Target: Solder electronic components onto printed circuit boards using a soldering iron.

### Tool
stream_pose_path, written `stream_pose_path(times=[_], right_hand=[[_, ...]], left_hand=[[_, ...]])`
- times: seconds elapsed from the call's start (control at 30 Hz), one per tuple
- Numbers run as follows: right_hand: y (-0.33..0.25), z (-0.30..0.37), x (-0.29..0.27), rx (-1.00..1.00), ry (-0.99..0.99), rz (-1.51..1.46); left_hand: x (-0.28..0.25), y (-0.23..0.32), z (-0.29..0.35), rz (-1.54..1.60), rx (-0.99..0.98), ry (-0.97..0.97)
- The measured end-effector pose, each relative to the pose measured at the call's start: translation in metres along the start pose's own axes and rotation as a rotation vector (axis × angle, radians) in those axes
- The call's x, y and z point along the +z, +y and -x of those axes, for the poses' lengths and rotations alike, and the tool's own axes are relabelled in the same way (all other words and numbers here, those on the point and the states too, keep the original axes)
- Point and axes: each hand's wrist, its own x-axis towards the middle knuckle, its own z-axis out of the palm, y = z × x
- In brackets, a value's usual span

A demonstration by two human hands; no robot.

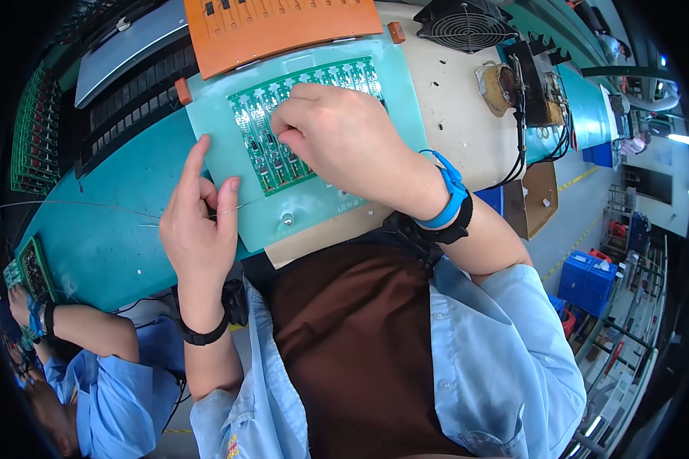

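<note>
A green circuit board panel [264,164] carrying rows of small parts lies in a pale green fixture plate [314,223]. Over the panel's middle is my right hand [337,138], its fingers curled and pinched downward; whatever they grip is hidden beneath them. A blue wrist strap [449,200] circles that wrist. At the plate's left edge is my left hand [203,222], index finger and thumb stretched up, other fingers curled. A thin silvery wire [115,203] runs from the left through this hand, and its end pokes out past the thumb.
An orange slotted fixture [283,30] sits beyond the plate. Behind on the right are a black fan [467,29] and a soldering stand [501,86] with cables. Upright boards [37,130] stand far left. A co-worker's arm [92,325] works at lower left. Blue crates [587,281] stand right.
</note>
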Motion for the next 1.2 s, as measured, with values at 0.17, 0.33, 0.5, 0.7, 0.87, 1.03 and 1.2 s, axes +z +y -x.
stream_pose_path(times=[0.17, 0.33, 0.5, 0.7, 0.87, 1.03, 1.2], right_hand=[[-0.001, 0.000, -0.002, 0.021, 0.001, -0.013], [0.001, 0.006, -0.019, 0.046, 0.056, -0.020], [0.040, -0.005, -0.050, 0.118, 0.218, -0.010], [0.062, -0.037, -0.094, 0.527, 0.138, -0.043], [0.092, -0.052, -0.069, 0.337, 0.248, -0.029], [0.103, -0.063, -0.069, 0.300, 0.166, -0.185], [0.099, -0.068, -0.078, 0.418, 0.056, -0.356]], left_hand=[[-0.001, 0.001, 0.000, 0.007, 0.010, 0.004], [0.001, 0.000, 0.001, 0.044, -0.004, -0.004], [0.002, -0.002, 0.001, 0.045, 0.001, -0.006], [0.004, -0.003, 0.001, 0.093, -0.013, 0.004], [0.006, 0.000, 0.000, 0.089, -0.009, 0.018], [0.005, -0.001, 0.002, 0.081, -0.001, 0.027], [0.005, -0.002, 0.002, 0.082, -0.013, 0.019]])
